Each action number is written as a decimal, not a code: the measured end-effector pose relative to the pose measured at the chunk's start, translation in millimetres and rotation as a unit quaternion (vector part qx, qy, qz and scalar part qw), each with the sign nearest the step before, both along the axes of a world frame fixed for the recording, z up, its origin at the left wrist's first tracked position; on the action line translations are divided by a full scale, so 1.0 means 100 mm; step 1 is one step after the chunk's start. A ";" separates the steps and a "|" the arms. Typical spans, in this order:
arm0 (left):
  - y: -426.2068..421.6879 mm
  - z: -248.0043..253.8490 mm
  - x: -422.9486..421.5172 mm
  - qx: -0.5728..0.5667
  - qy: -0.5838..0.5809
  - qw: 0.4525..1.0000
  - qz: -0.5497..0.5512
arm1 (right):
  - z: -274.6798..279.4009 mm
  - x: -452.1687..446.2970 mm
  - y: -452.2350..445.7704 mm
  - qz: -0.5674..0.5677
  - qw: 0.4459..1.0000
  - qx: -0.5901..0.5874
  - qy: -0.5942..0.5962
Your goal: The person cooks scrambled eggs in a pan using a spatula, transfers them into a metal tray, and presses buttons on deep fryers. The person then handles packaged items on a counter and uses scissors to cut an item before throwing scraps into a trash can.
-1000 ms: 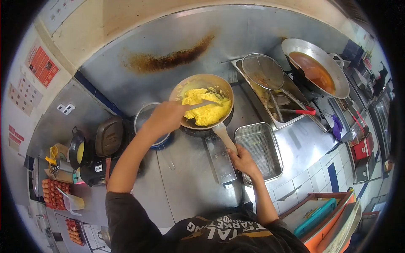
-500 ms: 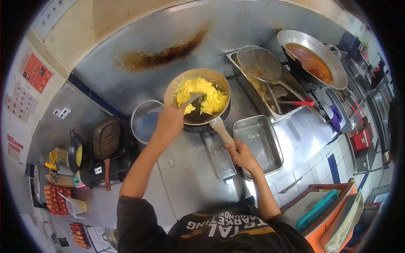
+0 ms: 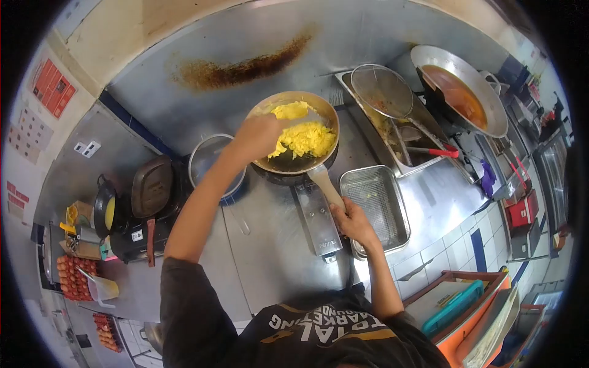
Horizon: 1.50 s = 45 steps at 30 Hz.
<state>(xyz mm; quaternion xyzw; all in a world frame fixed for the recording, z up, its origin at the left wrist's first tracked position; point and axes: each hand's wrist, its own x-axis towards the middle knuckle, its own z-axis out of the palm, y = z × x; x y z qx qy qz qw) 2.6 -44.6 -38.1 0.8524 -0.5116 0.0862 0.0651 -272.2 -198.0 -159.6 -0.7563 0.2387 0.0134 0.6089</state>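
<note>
A tan-lined pan (image 3: 261, 105) sits on a single burner (image 3: 316, 224) and holds fluffy yellow scrambled egg (image 3: 310, 140). My left hand (image 3: 259, 136) is closed over the pan's left side, round a spatula (image 3: 307, 120) whose grey blade is blurred among the egg. Part of the egg lies apart near the far rim. My right hand (image 3: 353, 219) grips the end of the pale pan handle (image 3: 325, 184), on the near right of the pan.
A mesh strainer on a bowl (image 3: 211, 161) stands left of the pan. To the right are a wire-mesh tray (image 3: 375, 211), a metal pan with a round sieve (image 3: 381, 91) and red-handled tongs (image 3: 432, 152), and a wok of brown liquid (image 3: 457, 98). Egg trays (image 3: 75, 277) are far left.
My left hand has moved over the pan with the spatula, and the egg has been pushed into different clumps. My right hand stays on the handle. The view has shifted slightly.
</note>
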 end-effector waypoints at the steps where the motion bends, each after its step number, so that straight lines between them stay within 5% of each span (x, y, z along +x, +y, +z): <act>1: -0.08 0.03 -0.01 0.089 0.018 0.996 -0.012 | 0.00 0.00 -0.01 -0.001 1.000 -0.007 -0.001; 10: 0.69 0.79 -0.41 0.102 0.090 0.990 -0.046 | 0.06 0.00 -0.02 -0.005 0.996 -0.079 -0.028; 14: 0.81 1.07 -0.43 0.172 0.016 0.983 0.060 | 0.12 0.08 -0.03 0.007 0.999 0.040 0.024; 18: 0.76 0.46 -0.04 0.175 -0.017 0.984 0.041 | 0.21 0.11 -0.06 0.022 0.997 0.070 0.021; 23: 0.49 -0.04 0.16 0.037 -0.023 0.999 0.027 | 0.13 0.11 -0.07 0.039 0.998 0.039 0.012; 27: 0.57 0.20 0.12 0.052 0.010 0.998 0.028 | 0.03 0.10 -0.08 0.039 0.999 0.008 0.003; 32: 0.76 0.81 0.15 -0.039 0.133 0.976 0.167 | 0.10 0.09 -0.06 0.029 0.999 0.018 0.004; 38: 0.43 0.20 1.24 0.096 0.070 0.977 0.175 | 0.02 0.09 -0.04 0.033 0.999 -0.005 -0.002; 43: 0.20 0.01 1.47 0.010 0.351 0.933 0.076 | 0.06 0.11 -0.04 0.034 0.999 0.002 0.013; 45: 0.21 -0.07 1.31 -0.005 0.305 0.952 0.029 | 0.04 0.10 -0.03 0.033 0.999 0.006 -0.015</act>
